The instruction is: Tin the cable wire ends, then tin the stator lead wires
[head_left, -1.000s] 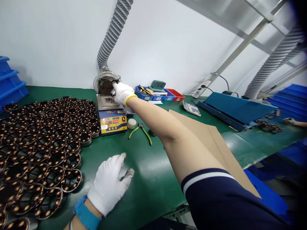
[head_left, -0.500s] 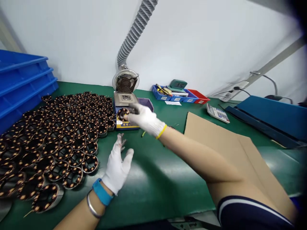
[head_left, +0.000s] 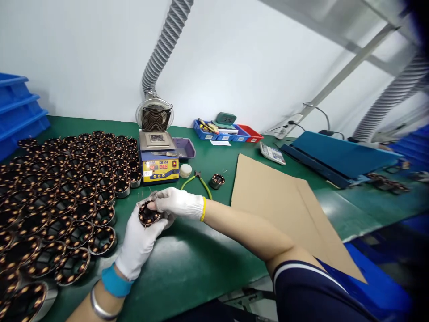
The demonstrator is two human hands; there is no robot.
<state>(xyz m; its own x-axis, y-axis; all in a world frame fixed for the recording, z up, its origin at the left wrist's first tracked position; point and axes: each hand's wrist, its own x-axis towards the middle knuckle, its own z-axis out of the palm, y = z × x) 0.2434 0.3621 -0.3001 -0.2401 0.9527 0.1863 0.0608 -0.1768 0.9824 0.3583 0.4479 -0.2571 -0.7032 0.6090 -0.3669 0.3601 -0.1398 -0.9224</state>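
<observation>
A copper-wound motor stator [head_left: 149, 214] is held between my two gloved hands above the green table. My left hand [head_left: 139, 235] wraps round it from below and the left, closed on its outer wall. From the right, my right hand [head_left: 170, 203] grips its upper rim, with the bare thumb tip at the ring's opening. Thin wire leads rise from the stator's far side. Just beyond stands the yellow and blue solder pot [head_left: 161, 167], with lit red digits on its front. Many more stators [head_left: 83, 210] fill the table to my left, in close rows.
Green-handled cutters [head_left: 197, 179], a round white tub [head_left: 185, 170] and a single stator [head_left: 217, 180] lie right of the pot. A cardboard sheet [head_left: 268, 201] covers the table's right part. Small parts bins [head_left: 231, 134], a calculator [head_left: 272, 153] and blue crates [head_left: 20, 112] stand farther off.
My right hand has brought the stator from in front of the solder pot down toward me. My left hand, open before, has closed round it. The view has turned to the right.
</observation>
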